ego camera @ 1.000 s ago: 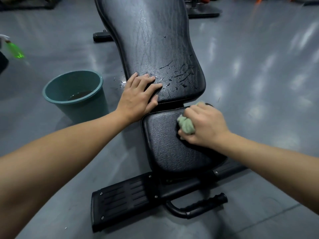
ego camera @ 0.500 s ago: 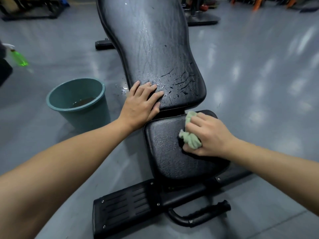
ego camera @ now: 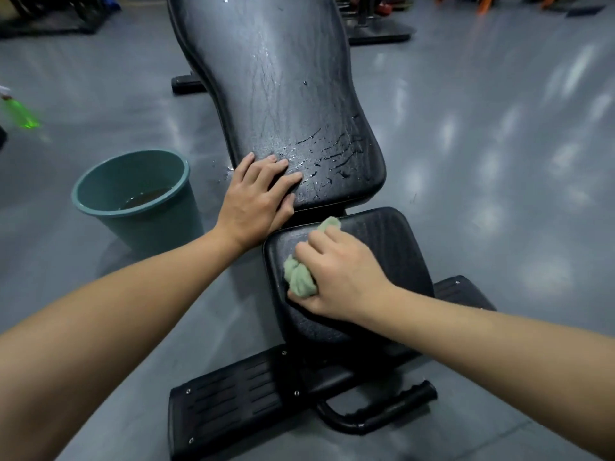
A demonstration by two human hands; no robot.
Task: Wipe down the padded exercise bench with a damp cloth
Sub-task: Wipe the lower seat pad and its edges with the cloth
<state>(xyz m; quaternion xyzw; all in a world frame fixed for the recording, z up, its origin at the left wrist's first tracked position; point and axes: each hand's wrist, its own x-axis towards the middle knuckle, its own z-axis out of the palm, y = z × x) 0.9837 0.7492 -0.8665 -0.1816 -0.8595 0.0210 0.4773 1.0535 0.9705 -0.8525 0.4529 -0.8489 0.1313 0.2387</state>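
Note:
A black padded bench runs away from me: a long back pad (ego camera: 283,94), wet and cracked near its lower end, and a smaller seat pad (ego camera: 392,247) in front of it. My left hand (ego camera: 256,201) lies flat with fingers spread on the lower left corner of the back pad. My right hand (ego camera: 339,277) grips a bunched pale green cloth (ego camera: 299,277) and presses it onto the left part of the seat pad. A bit of cloth also shows beyond my fingers near the seat's far edge.
A teal bucket (ego camera: 133,197) with dark water stands on the grey floor left of the bench. A green spray bottle (ego camera: 20,113) is at the far left edge. The bench's black foot plate (ego camera: 233,394) and curved handle (ego camera: 382,410) lie near me. Other equipment stands at the back.
My right hand has slid the cloth leftward and toward me across the seat pad. My left hand has stayed on the back pad. The camera has tilted slightly.

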